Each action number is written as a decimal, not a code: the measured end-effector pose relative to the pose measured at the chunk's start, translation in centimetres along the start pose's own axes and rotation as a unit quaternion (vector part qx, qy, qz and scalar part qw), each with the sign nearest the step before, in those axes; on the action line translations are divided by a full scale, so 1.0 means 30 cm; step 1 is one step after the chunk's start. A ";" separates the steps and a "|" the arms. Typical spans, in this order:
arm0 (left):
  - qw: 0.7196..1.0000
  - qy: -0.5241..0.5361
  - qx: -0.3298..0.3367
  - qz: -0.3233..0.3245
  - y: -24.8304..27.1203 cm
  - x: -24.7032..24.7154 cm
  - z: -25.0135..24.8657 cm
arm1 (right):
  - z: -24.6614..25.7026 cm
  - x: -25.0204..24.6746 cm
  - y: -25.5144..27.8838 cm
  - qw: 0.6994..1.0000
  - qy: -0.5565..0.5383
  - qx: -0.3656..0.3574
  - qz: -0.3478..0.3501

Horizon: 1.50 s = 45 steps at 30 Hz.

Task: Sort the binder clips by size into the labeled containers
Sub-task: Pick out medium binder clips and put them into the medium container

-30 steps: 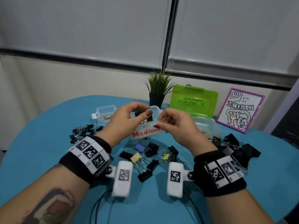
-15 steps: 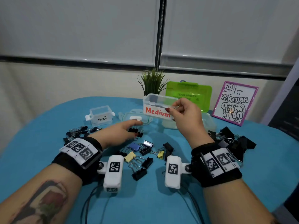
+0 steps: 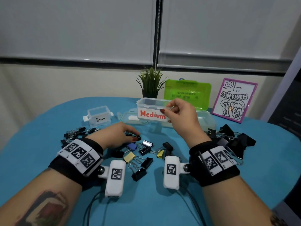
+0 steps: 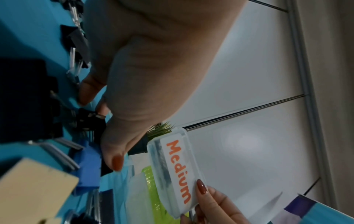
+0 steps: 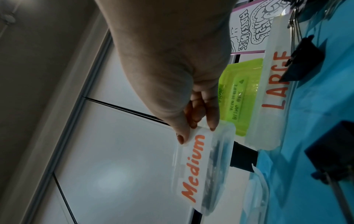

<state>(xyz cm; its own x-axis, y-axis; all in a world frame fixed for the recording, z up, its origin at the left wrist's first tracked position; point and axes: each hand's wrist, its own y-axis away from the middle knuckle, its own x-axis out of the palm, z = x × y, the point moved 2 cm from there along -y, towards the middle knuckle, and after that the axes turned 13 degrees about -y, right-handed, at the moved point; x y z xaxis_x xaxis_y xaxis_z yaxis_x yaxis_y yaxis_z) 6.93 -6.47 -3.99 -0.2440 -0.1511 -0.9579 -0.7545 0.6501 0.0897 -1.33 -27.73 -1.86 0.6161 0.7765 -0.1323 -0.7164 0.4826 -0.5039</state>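
surroundings: potted plant, green case upper centre | loose clips mid-frame | my right hand pinches clear, red-lettered Medium container aloft, centre | my left hand pinches small black clip on table

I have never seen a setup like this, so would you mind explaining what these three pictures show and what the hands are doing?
There is no robot here: a person wears one camera on the head and one on each wrist. The wide picture is the head view; the two tilted ones look along each hand.

On the blue table lie loose binder clips in three groups, a small clear box marked Small, a flat lid and a box marked Large with a green lid.

The right hand holds the clear Medium container by its end. The left hand reaches down and pinches a black binder clip, presumably to drop it into that container.
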 end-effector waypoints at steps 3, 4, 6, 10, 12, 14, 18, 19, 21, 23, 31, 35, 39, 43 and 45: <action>0.999 -0.020 -0.001 0.028 0.008 0.001 -0.005 | -0.005 0.007 0.002 1.000 -0.003 0.010 0.006; 0.999 -0.026 0.001 0.041 0.008 0.003 -0.002 | -0.007 0.010 0.003 1.000 -0.005 0.014 0.007; 0.998 -0.024 -0.005 0.060 0.008 0.006 0.002 | -0.011 0.012 0.004 1.000 -0.009 0.021 0.009; 0.998 0.014 -0.004 0.055 0.006 0.009 -0.002 | -0.017 0.016 0.003 1.000 -0.008 0.025 0.010; 0.998 0.032 0.000 0.051 0.009 0.010 -0.007 | -0.021 0.018 0.004 1.000 -0.007 0.027 0.012; 0.997 0.052 0.005 0.049 0.010 0.012 -0.012 | -0.024 0.020 0.004 0.999 -0.005 0.030 0.014; 0.996 0.079 0.007 0.036 0.007 0.016 -0.010 | -0.030 0.023 0.003 0.999 0.001 0.036 0.021; 0.996 0.081 0.009 0.033 0.008 0.017 -0.011 | -0.031 0.023 0.003 0.999 0.004 0.038 0.023; 0.995 0.095 0.013 0.027 0.011 0.018 -0.013 | -0.031 0.023 0.005 0.999 0.006 0.042 0.026; 0.993 0.112 0.016 0.021 0.009 0.021 -0.014 | -0.031 0.023 0.005 0.999 0.006 0.044 0.028; 0.966 0.256 0.037 -0.027 -0.006 0.016 -0.005 | -0.035 0.024 0.006 0.998 0.009 0.043 0.042; 0.932 0.341 0.084 -0.091 0.018 -0.025 -0.031 | -0.030 0.025 0.009 0.996 0.018 0.032 0.077; 0.884 0.412 0.090 -0.202 0.028 -0.072 -0.032 | -0.015 0.033 0.022 0.991 0.017 0.005 0.132; 0.862 0.384 0.099 -0.316 0.023 -0.083 -0.017 | 0.020 0.043 0.042 0.983 -0.016 -0.029 0.179; 0.861 0.352 0.107 -0.350 0.023 -0.084 -0.014 | 0.037 0.051 0.052 0.978 -0.027 -0.038 0.201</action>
<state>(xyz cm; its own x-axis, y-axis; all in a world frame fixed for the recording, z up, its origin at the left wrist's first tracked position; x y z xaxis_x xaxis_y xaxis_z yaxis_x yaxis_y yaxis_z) 6.75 -5.97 -1.41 -0.1414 -0.9273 -0.3466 -0.7558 0.3272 -0.5672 -1.88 -25.35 -1.91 0.2700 0.9185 -0.2889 -0.8692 0.1035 -0.4834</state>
